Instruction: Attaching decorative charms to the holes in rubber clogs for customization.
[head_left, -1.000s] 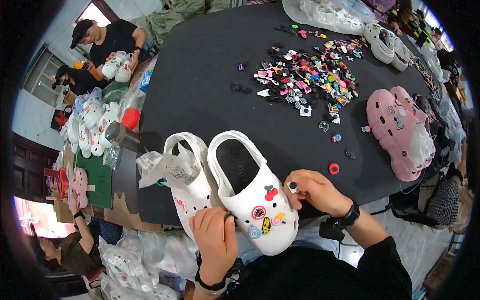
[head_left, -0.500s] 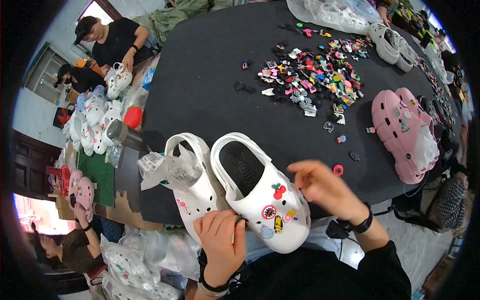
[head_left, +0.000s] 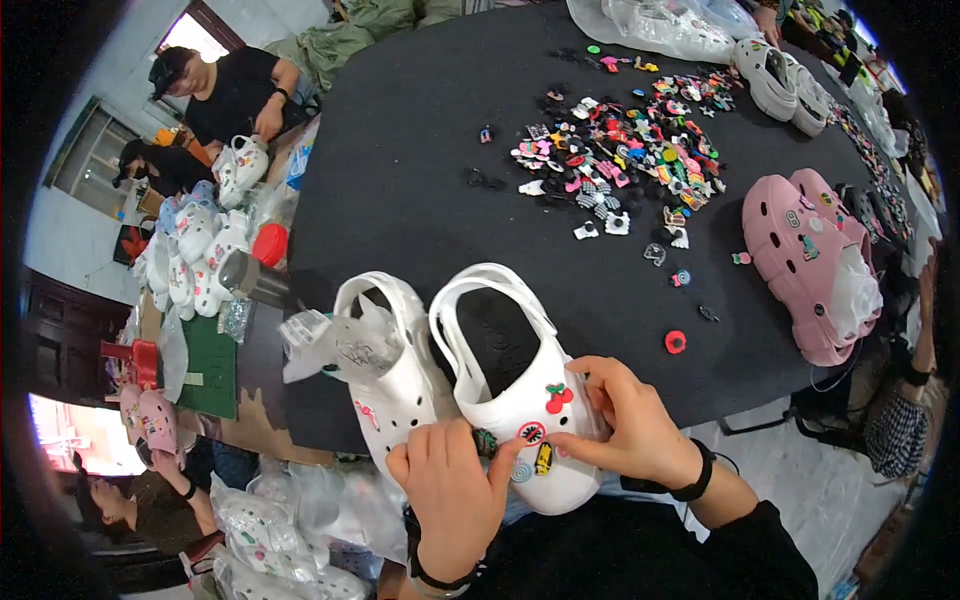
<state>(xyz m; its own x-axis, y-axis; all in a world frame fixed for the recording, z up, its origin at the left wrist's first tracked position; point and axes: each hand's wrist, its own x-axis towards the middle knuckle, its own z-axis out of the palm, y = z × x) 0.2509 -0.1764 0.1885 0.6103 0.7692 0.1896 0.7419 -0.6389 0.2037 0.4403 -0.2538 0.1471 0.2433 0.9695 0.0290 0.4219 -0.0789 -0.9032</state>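
Observation:
A white clog [head_left: 555,490] with charms on its top lies at the table's near edge. Its charms include red cherries [head_left: 558,398], a red-rimmed round charm [head_left: 531,433], a yellow charm [head_left: 543,459] and a blue swirl [head_left: 521,470]. My left hand [head_left: 445,500] closes on the clog's left side, its thumb beside a dark green charm [head_left: 485,441]. My right hand [head_left: 640,430] grips the right side, thumb laid across the top near the round charm. The other white clog [head_left: 395,385], with plastic wrap [head_left: 370,340] in its opening, stands to the left, partly behind my left hand.
A heap of mixed charms [head_left: 625,150] covers the table's far middle, with a few strays nearer, including a red ring [head_left: 676,342]. Pink clogs [head_left: 795,260] stand at the right. A metal cylinder [head_left: 250,278] lies at the left. Co-workers [head_left: 230,95] handle clogs on the left.
My right hand has come left from beside the clog and now grips it. The dark green charm shows more clearly by my left thumb. The clog has shifted slightly.

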